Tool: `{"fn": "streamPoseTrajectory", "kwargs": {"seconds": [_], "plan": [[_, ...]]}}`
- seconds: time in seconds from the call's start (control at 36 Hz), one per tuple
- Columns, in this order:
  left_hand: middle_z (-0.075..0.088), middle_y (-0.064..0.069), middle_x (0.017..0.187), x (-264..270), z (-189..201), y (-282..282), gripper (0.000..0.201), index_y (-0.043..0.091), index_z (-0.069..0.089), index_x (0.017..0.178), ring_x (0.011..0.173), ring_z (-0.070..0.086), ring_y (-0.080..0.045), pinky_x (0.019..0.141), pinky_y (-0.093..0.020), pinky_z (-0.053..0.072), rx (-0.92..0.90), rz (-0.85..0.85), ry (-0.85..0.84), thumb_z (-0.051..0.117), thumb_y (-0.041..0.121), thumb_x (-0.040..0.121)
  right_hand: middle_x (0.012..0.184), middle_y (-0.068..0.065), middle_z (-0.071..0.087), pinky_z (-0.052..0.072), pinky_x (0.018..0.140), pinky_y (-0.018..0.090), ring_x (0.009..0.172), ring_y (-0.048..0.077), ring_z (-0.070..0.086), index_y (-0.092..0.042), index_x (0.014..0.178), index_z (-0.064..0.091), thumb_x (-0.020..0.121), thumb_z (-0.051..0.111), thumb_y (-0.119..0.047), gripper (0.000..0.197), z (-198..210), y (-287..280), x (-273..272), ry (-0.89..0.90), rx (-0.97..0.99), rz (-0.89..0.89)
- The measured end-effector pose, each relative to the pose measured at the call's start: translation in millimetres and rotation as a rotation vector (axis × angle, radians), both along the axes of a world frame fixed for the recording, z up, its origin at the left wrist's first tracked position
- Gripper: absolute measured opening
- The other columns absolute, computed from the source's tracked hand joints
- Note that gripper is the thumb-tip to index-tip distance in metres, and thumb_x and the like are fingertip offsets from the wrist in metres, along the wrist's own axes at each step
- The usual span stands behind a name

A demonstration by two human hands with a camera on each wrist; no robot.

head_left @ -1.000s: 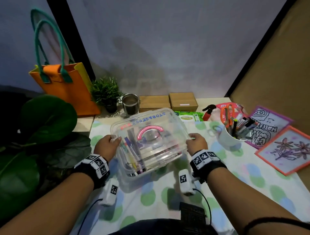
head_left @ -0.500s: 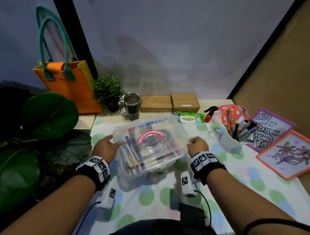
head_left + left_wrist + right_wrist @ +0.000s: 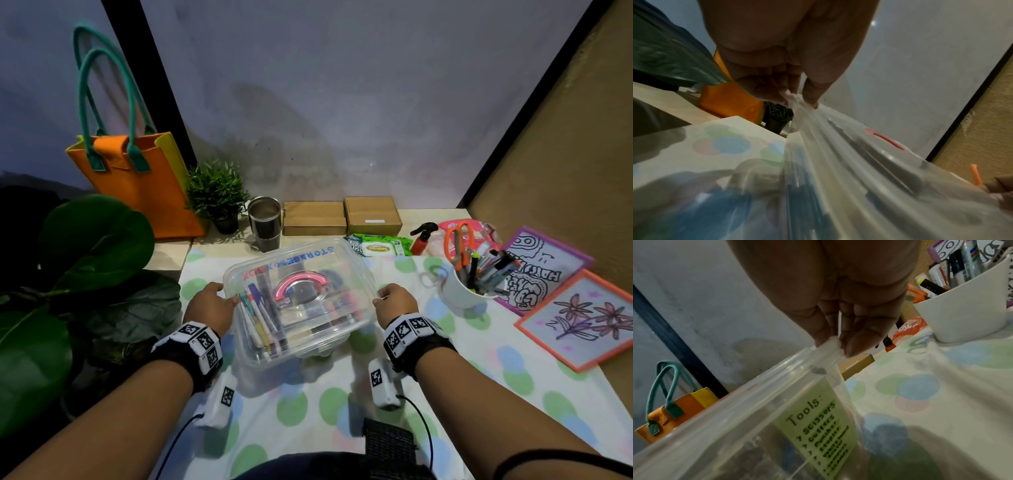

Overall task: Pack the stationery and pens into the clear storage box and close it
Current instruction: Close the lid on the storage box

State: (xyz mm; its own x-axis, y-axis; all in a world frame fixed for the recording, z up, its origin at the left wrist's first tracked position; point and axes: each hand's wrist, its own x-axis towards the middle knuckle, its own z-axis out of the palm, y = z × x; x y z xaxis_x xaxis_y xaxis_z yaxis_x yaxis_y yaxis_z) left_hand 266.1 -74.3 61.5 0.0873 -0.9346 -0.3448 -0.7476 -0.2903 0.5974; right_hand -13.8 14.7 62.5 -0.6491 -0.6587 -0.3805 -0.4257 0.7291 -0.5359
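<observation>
Hands gripped clear storage box [image 3: 298, 308] by opposite rims: left hand [image 3: 209, 308] pinched left edge, right hand [image 3: 397, 303] pinched right edge. Lid [image 3: 301, 270] sat on, pens [image 3: 263, 318] inside.

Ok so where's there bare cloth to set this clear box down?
Bare dotted cloth lies near you, between your left hand and right hand, just below the clear box. Another patch runs right of the right wrist, before the flower picture. Crowded: around the white cup and along the back wall.
</observation>
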Motion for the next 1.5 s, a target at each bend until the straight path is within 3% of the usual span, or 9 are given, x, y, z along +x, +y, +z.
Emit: {"fn": "streamPoseTrajectory", "kwargs": {"seconds": [0.25,0.44,0.69,0.78,0.92,1.03,1.31,1.39,1.5], "plan": [[0.061,-0.020,0.125,6.2,1.0,-7.9,0.043,0.003,0.055,0.129,0.114,0.057,-0.036,0.094,-0.035,0.045,0.005,-0.056,-0.103,0.056,0.012,0.086,0.117,0.016,0.061,0.046,0.084,0.031,0.107,0.032,0.058,-0.010,0.096,0.057,0.085,0.052,-0.006,0.013,12.9,3.1,3.9,0.078,0.020,0.100],[0.063,-0.016,0.120,-6.2,13.7,-15.2,0.036,0.016,0.057,0.127,0.111,0.057,-0.035,0.096,-0.042,0.047,-0.234,-0.281,-0.181,0.050,0.011,0.092,0.135,0.006,0.044,0.032,0.108,0.032,0.126,0.024,0.040,-0.015,0.131,0.046,0.084,0.062,-0.025,0.050,29.6,-8.9,27.5,0.278,-0.261,0.437],[0.061,-0.012,0.113,-30.8,17.4,-12.5,0.054,0.020,0.055,0.130,0.113,0.046,-0.031,0.095,-0.034,0.037,-0.432,-0.595,-0.165,0.049,-0.008,0.085,0.129,0.006,0.059,0.048,0.099,0.034,0.114,0.022,0.059,-0.015,0.133,0.046,0.078,0.073,-0.037,0.066,29.9,-26.4,65.4,-0.149,-0.026,0.703],[0.063,-0.013,0.111,-36.0,22.4,-16.2,0.050,0.018,0.060,0.126,0.110,0.048,-0.033,0.092,-0.036,0.039,-0.522,-0.638,-0.148,0.048,-0.009,0.086,0.116,0.004,0.066,0.051,0.094,0.040,0.104,0.021,0.064,-0.017,0.122,0.053,0.080,0.070,-0.033,0.048,23.4,-26.2,69.5,-0.226,-0.061,0.640],[0.062,-0.011,0.118,-29.7,23.8,-25.9,0.038,0.015,0.063,0.121,0.116,0.049,-0.033,0.100,-0.039,0.035,-0.604,-0.540,-0.119,0.061,0.011,0.084,0.085,0.005,0.064,0.047,0.065,0.026,0.073,0.016,0.058,-0.009,0.097,0.061,0.092,0.055,-0.020,0.013,25.1,-28.8,59.1,-0.333,-0.213,0.414],[0.057,-0.013,0.129,-23.4,23.6,-27.2,0.042,0.013,0.057,0.126,0.125,0.045,-0.035,0.108,-0.042,0.032,-0.524,-0.395,-0.080,0.060,0.014,0.084,0.077,0.005,0.058,0.039,0.055,0.023,0.069,0.020,0.053,-0.012,0.083,0.054,0.093,0.053,-0.021,0.014,18.7,-33.5,39.6,-0.332,-0.294,0.092],[0.045,-0.020,0.139,-14.0,11.6,-23.9,0.069,0.012,0.035,0.141,0.123,0.049,-0.037,0.097,-0.039,0.044,0.066,-0.211,-0.144,0.064,0.040,0.084,0.095,0.023,0.067,0.054,0.087,0.046,0.090,0.037,0.065,-0.001,0.099,0.060,0.074,0.069,-0.019,0.032,-25.4,-35.7,19.1,-0.463,-0.371,-0.377],[0.048,-0.017,0.136,-12.3,10.4,-21.7,0.070,0.014,0.032,0.142,0.108,0.055,-0.035,0.086,-0.044,0.054,0.200,-0.152,-0.047,0.063,0.041,0.086,0.074,0.016,0.062,0.052,0.069,0.041,0.070,0.030,0.061,-0.006,0.088,0.056,0.059,0.072,-0.011,0.034,-21.6,-26.4,27.5,-0.558,-0.327,-0.345],[0.052,-0.019,0.127,-13.8,13.1,-22.5,0.062,0.007,0.042,0.132,0.092,0.055,-0.032,0.074,-0.045,0.059,0.154,-0.058,0.016,0.065,0.040,0.085,0.050,0.011,0.047,0.045,0.061,0.039,0.053,0.023,0.050,-0.007,0.056,0.050,0.070,0.066,0.002,0.023,-17.5,-17.1,32.1,-0.596,-0.281,-0.298]]}}
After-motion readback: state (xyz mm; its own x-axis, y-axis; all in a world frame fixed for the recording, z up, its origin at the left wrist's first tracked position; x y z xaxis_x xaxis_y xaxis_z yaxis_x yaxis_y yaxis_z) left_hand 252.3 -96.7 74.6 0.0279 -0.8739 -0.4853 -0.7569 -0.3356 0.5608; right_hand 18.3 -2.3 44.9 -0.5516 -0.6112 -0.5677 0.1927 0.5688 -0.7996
